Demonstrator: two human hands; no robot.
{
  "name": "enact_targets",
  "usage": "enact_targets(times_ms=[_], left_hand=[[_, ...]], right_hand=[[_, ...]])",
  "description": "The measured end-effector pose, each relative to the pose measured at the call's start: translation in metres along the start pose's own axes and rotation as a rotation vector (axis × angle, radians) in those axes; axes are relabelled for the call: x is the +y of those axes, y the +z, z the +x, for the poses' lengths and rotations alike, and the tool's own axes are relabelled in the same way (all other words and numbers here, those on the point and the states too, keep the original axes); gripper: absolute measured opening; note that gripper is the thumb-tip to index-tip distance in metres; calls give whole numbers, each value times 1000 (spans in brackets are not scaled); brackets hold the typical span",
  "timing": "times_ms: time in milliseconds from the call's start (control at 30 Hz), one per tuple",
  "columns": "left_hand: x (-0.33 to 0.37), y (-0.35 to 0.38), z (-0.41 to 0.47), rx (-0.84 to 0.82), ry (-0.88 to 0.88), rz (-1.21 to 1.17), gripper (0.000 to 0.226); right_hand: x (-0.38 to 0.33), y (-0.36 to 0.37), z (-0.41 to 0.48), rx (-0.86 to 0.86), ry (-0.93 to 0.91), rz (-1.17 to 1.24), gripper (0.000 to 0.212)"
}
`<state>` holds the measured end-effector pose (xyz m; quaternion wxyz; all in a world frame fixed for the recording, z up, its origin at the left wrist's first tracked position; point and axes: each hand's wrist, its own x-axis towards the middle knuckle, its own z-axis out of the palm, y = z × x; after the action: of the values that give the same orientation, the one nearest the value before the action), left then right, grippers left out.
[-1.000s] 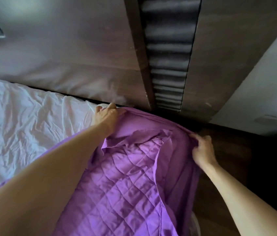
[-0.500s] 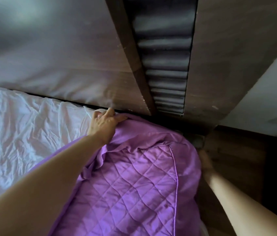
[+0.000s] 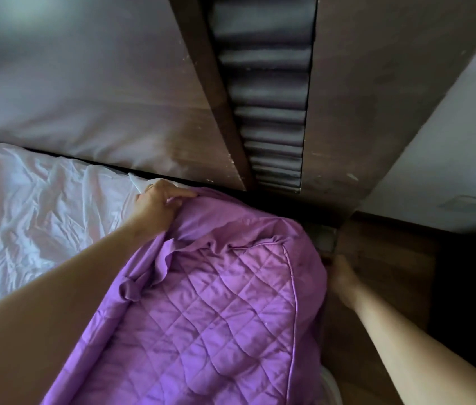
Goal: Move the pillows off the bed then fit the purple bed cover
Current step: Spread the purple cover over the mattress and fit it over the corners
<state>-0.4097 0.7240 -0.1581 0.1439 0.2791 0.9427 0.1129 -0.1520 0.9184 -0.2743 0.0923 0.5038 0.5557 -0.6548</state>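
Corner of purple bed cover (image 3: 216, 311) lies over bed corner by headboard (image 3: 108, 92); left hand (image 3: 157, 206) grips its top edge beside white sheet (image 3: 35, 206); right hand (image 3: 343, 283), nearer side skirt, reaches low, fingers hidden, grasp unclear.

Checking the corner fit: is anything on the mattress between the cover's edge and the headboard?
Nothing visible. The left hand holds the cover edge right at the headboard; only wrinkled white sheet lies beside it. No pillows in view.
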Motion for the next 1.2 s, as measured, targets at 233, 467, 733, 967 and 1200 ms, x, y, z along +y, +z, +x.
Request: enact_targets(times_ms=[233, 467, 733, 967, 1200], left_hand=[[-25, -16, -59, 29, -125, -232, 25], [-63, -43, -107, -204, -271, 455, 58], [-53, -40, -103, -309, -175, 604, 63], [-73, -55, -105, -447, -105, 914, 27], [-91, -72, -35, -5, -348, 261, 17]], right_hand=[[-32, -7, -38, 238, -88, 88, 28], [-69, 22, -96, 282, -545, -754, 48], [-64, 42, -91, 498, -734, -1064, 26], [-55, 39, -80, 571, -775, -929, 19], [-65, 40, -68, 610, -721, -686, 15]])
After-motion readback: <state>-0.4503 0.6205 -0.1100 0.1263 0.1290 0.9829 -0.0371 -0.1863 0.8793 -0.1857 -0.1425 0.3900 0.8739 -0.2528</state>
